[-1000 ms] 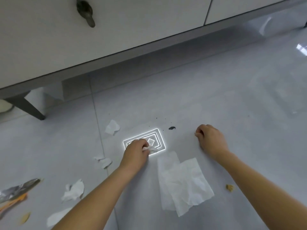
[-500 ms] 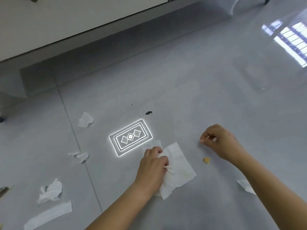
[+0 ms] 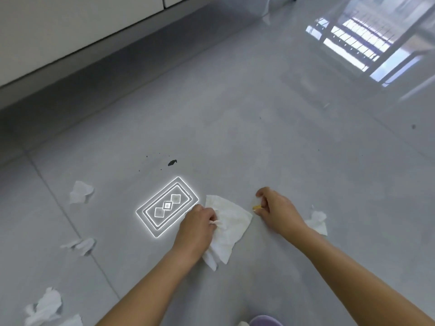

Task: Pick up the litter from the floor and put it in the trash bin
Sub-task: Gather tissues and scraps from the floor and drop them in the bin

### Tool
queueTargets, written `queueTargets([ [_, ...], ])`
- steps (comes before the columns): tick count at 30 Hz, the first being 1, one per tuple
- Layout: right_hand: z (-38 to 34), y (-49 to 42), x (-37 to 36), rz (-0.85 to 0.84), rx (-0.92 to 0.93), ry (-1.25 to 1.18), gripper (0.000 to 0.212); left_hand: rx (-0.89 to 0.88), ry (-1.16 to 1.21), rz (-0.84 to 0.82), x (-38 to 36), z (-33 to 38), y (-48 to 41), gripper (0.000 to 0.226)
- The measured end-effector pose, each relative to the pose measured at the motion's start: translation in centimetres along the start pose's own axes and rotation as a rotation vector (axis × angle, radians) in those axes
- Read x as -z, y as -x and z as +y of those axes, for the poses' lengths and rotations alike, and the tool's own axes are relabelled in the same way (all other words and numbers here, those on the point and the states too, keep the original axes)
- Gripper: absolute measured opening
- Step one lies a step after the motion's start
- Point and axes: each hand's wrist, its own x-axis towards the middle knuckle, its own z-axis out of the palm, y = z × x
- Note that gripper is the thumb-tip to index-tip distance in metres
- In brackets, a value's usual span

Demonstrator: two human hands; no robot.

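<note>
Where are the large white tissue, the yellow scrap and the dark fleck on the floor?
large white tissue (image 3: pixel 235 218), head view, flat middle.
yellow scrap (image 3: pixel 257 208), head view, exposed end.
dark fleck (image 3: pixel 172 162), head view, centre.

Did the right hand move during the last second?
Yes: judged against the dark floor spot, the right hand came back toward the person, onto the yellow crumb.

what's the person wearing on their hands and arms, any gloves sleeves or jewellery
Nothing shows. The left hand and right hand are bare, with no gloves, rings, watch or bracelet. No sleeve is in view on either arm up to the frame edge.
</note>
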Motion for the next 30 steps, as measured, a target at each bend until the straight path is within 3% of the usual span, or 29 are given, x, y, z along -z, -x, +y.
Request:
queueTargets([
  [6,0.5,0.4,0.8,-0.015,-0.057,-0.009,0.007,-0.007,0.009,0.007,0.1,0.2,-0.2,0.008],
  [12,4.9,2.9,4.8,0.137,-0.261,-0.078,0.019,-0.012,0.023,0.037,0.9,0.3,-0.3,0.007],
  [17,8.0,4.9,4.3,0.082,-0.463,0.032,0.014,-0.012,0.056,0.061,2.2,0.4,-0.5,0.006],
  [22,3.8,3.2,2.7,0.115,-0.331,-0.106,0.019,0.013,0.073,0.102,5.1,-0.2,0.2,0.008],
  [30,-17.8,-0.2,1.8,-0.14,0.221,-0.33,0.022,0.082,0.113,0.296,15.5,-5.5,4.7,0.006],
])
